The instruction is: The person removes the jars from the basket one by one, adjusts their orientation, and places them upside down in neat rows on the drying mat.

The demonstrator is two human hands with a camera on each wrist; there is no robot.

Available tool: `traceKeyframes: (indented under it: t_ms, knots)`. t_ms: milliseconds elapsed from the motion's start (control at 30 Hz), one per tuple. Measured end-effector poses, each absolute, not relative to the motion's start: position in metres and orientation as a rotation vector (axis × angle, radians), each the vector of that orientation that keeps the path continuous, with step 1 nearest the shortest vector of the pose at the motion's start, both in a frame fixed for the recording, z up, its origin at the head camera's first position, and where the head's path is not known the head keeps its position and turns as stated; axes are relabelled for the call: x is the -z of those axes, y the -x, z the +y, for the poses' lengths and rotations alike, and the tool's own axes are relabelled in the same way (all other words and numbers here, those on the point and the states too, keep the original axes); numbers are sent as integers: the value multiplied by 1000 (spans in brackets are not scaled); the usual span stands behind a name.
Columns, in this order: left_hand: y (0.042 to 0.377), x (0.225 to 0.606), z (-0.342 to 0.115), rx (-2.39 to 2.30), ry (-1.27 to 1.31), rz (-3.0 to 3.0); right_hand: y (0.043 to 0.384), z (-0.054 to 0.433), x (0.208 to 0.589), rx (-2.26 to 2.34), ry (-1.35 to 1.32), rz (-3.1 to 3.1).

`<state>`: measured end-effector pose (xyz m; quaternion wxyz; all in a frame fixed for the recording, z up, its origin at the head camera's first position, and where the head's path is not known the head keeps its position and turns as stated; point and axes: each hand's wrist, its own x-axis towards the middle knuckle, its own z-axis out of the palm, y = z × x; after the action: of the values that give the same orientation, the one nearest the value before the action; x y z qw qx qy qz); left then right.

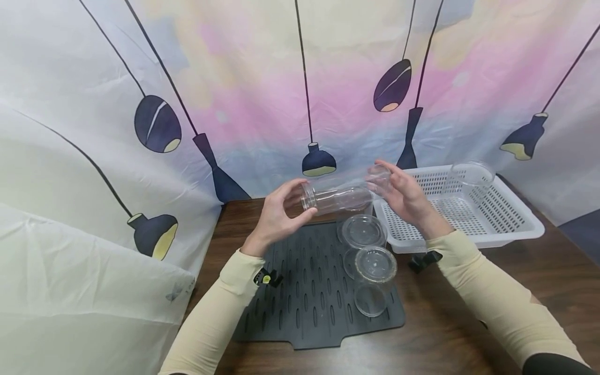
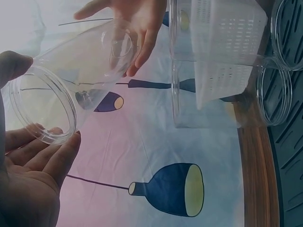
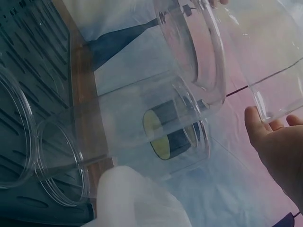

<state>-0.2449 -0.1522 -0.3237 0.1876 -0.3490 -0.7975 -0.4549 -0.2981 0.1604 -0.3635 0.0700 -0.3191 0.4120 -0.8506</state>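
Note:
In the head view a clear plastic jar is held sideways above the dark mat, threaded mouth to the left. My left hand grips the jar around its mouth, thumb on one side and fingers on the other, as the left wrist view also shows. At the base end, my right hand touches the jar with fingers extended; the left wrist view shows those fingers straight, partly seen through the plastic. Several similar jars stand mouth down along the right side of the drying mat.
Right of the mat stands a white perforated basket with a clear jar inside at its far right. Both sit on a brown wooden table. A cloth printed with lamps hangs behind.

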Motion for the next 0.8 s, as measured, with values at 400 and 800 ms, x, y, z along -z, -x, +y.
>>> traceKeyframes:
  t_ms: [400, 800]
  knots:
    - [248, 328, -153, 1306, 995, -2230, 295, 159, 365, 2529, 972, 1276]
    - [248, 329, -152, 1309, 1014, -2222, 297, 159, 365, 2590, 969, 1248]
